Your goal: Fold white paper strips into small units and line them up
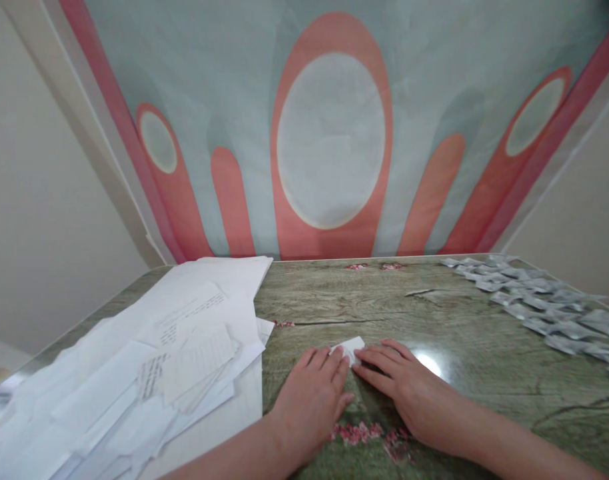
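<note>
A small folded white paper (353, 347) lies on the wood-patterned table near its middle. My left hand (314, 393) rests over the paper's left part, palm down, with its fingertips pressing on it. From the right, my right hand (404, 383) reaches in with its fingers apart, and its fingertips touch the paper's right edge. The paper's lower part is partly hidden by the fingers.
Large white sheets (229, 277) and a loose heap of smaller paper pieces (199, 367), some printed, cover the left side of the table (324, 293). Several rows of small folded pale pieces (544, 307) lie at the right. A patterned backdrop (259, 67) stands behind.
</note>
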`<state>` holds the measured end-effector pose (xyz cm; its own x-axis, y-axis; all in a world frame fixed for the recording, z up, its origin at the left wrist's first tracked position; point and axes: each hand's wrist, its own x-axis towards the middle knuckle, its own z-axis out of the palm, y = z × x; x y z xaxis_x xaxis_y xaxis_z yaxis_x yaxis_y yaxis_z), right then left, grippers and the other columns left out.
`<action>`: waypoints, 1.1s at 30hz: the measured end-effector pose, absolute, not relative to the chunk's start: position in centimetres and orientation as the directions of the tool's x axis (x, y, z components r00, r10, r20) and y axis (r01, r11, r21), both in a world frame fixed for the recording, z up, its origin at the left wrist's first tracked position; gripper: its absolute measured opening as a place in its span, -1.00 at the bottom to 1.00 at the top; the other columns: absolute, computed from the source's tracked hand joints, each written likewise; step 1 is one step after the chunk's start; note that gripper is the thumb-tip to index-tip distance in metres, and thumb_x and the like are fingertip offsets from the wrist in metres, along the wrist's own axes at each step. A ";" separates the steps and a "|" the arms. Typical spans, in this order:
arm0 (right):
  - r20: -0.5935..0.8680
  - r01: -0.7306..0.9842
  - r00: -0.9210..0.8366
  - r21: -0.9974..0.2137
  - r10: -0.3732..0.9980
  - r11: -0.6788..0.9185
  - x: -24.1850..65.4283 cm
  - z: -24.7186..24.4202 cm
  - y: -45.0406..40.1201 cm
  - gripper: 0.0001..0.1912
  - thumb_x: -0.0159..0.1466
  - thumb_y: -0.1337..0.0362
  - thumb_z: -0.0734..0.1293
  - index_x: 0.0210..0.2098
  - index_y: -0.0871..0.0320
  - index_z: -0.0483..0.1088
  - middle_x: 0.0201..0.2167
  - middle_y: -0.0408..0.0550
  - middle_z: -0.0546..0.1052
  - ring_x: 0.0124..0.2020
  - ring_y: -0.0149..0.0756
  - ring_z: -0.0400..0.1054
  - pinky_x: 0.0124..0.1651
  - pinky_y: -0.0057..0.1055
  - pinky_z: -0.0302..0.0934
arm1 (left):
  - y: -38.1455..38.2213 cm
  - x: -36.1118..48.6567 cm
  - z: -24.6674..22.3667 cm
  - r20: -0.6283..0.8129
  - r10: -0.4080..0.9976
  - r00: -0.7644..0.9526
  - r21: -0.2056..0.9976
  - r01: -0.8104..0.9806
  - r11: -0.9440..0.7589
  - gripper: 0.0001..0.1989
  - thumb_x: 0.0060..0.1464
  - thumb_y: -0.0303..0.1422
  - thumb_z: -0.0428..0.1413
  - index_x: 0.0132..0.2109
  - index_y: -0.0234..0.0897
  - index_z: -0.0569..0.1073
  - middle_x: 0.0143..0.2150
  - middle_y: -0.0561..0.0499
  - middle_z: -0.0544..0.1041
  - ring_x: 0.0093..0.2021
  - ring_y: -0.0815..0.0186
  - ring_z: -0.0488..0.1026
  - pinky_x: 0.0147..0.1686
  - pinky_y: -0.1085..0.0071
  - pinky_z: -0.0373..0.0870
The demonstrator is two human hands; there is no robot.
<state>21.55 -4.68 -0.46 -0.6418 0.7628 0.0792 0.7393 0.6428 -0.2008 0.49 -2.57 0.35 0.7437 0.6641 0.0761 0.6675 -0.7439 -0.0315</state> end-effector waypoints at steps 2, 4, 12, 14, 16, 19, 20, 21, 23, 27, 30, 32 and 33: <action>0.072 0.743 -0.639 -0.199 0.766 0.639 21.5 -0.4 -4.7 -0.26 -0.02 0.51 0.18 0.18 0.12 0.12 0.15 0.06 0.23 0.14 -0.13 0.06 0.21 -0.06 -0.25 | -2.6 0.4 0.3 0.072 0.663 0.745 -0.031 0.667 -0.745 -0.57 0.20 -0.19 -0.10 0.15 -0.28 0.23 0.17 -0.07 0.26 0.10 0.15 0.22 0.09 0.18 0.09; 0.063 0.746 -0.638 -0.198 0.768 0.636 21.4 -0.4 -4.6 -0.26 -0.01 0.50 0.18 0.18 0.12 0.11 0.15 0.06 0.22 0.14 -0.13 0.06 0.20 -0.06 -0.25 | -2.5 0.3 0.1 0.073 0.660 0.747 -0.032 0.664 -0.747 -0.56 0.21 -0.18 -0.12 0.16 -0.27 0.21 0.19 -0.08 0.25 0.12 0.14 0.20 0.10 0.17 0.07; 0.035 0.742 -0.648 -0.199 0.761 0.641 21.5 -0.6 -4.3 -0.29 -0.01 0.48 0.20 0.16 0.12 0.14 0.16 0.08 0.22 0.13 -0.09 0.07 0.19 -0.03 -0.23 | -2.3 -0.6 1.1 0.035 0.633 0.773 -0.018 0.634 -0.773 -0.55 0.20 -0.13 -0.15 0.19 -0.15 0.16 0.23 -0.05 0.17 0.22 0.14 0.07 0.13 0.15 0.03; 0.041 0.743 -0.646 -0.197 0.762 0.640 21.5 -0.5 -4.2 -0.32 0.01 0.48 0.20 0.15 0.12 0.16 0.15 0.07 0.23 0.13 -0.09 0.08 0.19 -0.03 -0.23 | -2.2 -0.7 1.7 0.021 0.652 0.758 -0.028 0.652 -0.757 -0.55 0.18 -0.11 -0.12 0.17 -0.15 0.20 0.22 -0.05 0.20 0.24 0.11 0.03 0.13 0.10 0.01; 0.046 0.741 -0.646 -0.199 0.762 0.641 21.4 -0.3 -4.2 -0.32 0.00 0.48 0.20 0.15 0.14 0.17 0.15 0.07 0.23 0.12 -0.09 0.08 0.19 -0.05 -0.22 | -2.1 -0.8 2.1 0.008 0.672 0.741 -0.044 0.671 -0.740 -0.55 0.17 -0.11 -0.10 0.14 -0.19 0.25 0.20 -0.07 0.23 0.24 0.08 0.02 0.14 0.09 0.00; 0.049 0.736 -0.650 -0.209 0.759 0.644 21.3 -0.1 -4.2 -0.32 0.00 0.48 0.20 0.14 0.14 0.18 0.14 0.07 0.23 0.11 -0.09 0.10 0.18 -0.06 -0.19 | -1.8 -0.9 2.6 -0.001 0.700 0.714 -0.072 0.699 -0.712 -0.57 0.17 -0.15 -0.08 0.11 -0.26 0.30 0.19 -0.09 0.25 0.24 0.07 0.02 0.14 0.08 0.00; 0.051 0.734 -0.652 -0.212 0.757 0.646 21.3 -0.1 -4.2 -0.33 0.00 0.48 0.21 0.14 0.14 0.19 0.14 0.07 0.24 0.10 -0.10 0.11 0.17 -0.07 -0.18 | -1.7 -0.9 2.7 0.003 0.708 0.706 -0.077 0.706 -0.704 -0.59 0.18 -0.17 -0.09 0.10 -0.27 0.31 0.19 -0.10 0.25 0.24 0.07 0.02 0.14 0.07 0.00; 0.052 0.733 -0.652 -0.211 0.756 0.646 21.3 -0.1 -4.2 -0.33 0.00 0.48 0.21 0.14 0.14 0.19 0.14 0.07 0.24 0.09 -0.09 0.11 0.17 -0.07 -0.18 | -1.7 -0.8 2.7 0.014 0.714 0.700 -0.080 0.712 -0.697 -0.60 0.18 -0.19 -0.10 0.09 -0.27 0.32 0.19 -0.09 0.25 0.24 0.07 0.02 0.14 0.07 0.00; 0.053 0.732 -0.654 -0.205 0.754 0.650 21.3 -0.2 -4.2 -0.32 -0.01 0.47 0.22 0.14 0.13 0.19 0.13 0.07 0.25 0.09 -0.08 0.11 0.17 -0.06 -0.18 | -1.9 -0.6 2.4 0.048 0.722 0.690 -0.080 0.723 -0.686 -0.61 0.20 -0.21 -0.11 0.08 -0.28 0.32 0.21 -0.09 0.21 0.24 0.08 0.02 0.14 0.08 0.01; 0.075 0.738 -0.647 -0.188 0.759 0.648 21.2 -0.4 -4.4 -0.34 0.01 0.49 0.21 0.14 0.13 0.19 0.10 0.07 0.27 0.08 -0.09 0.12 0.17 -0.05 -0.20 | -2.9 0.6 1.2 0.093 0.722 0.686 -0.046 0.727 -0.685 -0.60 0.22 -0.25 -0.13 0.14 -0.31 0.25 0.19 -0.11 0.23 0.16 0.11 0.15 0.11 0.13 0.07; 0.093 0.734 -0.646 -0.198 0.758 0.649 21.2 -0.3 -4.6 -0.36 0.04 0.50 0.19 0.13 0.11 0.20 0.08 0.06 0.30 0.08 -0.10 0.12 0.18 -0.05 -0.22 | -3.8 1.3 0.3 0.079 0.702 0.708 -0.017 0.705 -0.709 -0.58 0.21 -0.22 -0.11 0.14 -0.33 0.25 0.15 -0.10 0.30 0.11 0.15 0.22 0.10 0.20 0.10; 0.109 0.718 -0.650 -0.238 0.752 0.654 21.2 -0.1 -4.5 -0.40 0.06 0.51 0.19 0.10 0.08 0.23 0.04 0.03 0.34 0.05 -0.14 0.15 0.18 -0.06 -0.21 | -4.0 1.5 0.0 0.074 0.701 0.709 -0.016 0.704 -0.710 -0.55 0.21 -0.19 -0.11 0.14 -0.36 0.25 0.17 -0.11 0.27 0.13 0.15 0.20 0.11 0.22 0.08; 0.125 0.711 -0.644 -0.268 0.755 0.651 21.3 0.0 -4.3 -0.43 0.08 0.51 0.18 0.09 0.06 0.25 0.02 0.01 0.36 0.03 -0.17 0.18 0.17 -0.08 -0.18 | -4.1 1.5 -0.1 0.070 0.698 0.712 -0.015 0.701 -0.713 -0.53 0.21 -0.17 -0.13 0.15 -0.37 0.24 0.18 -0.11 0.25 0.14 0.15 0.18 0.12 0.22 0.08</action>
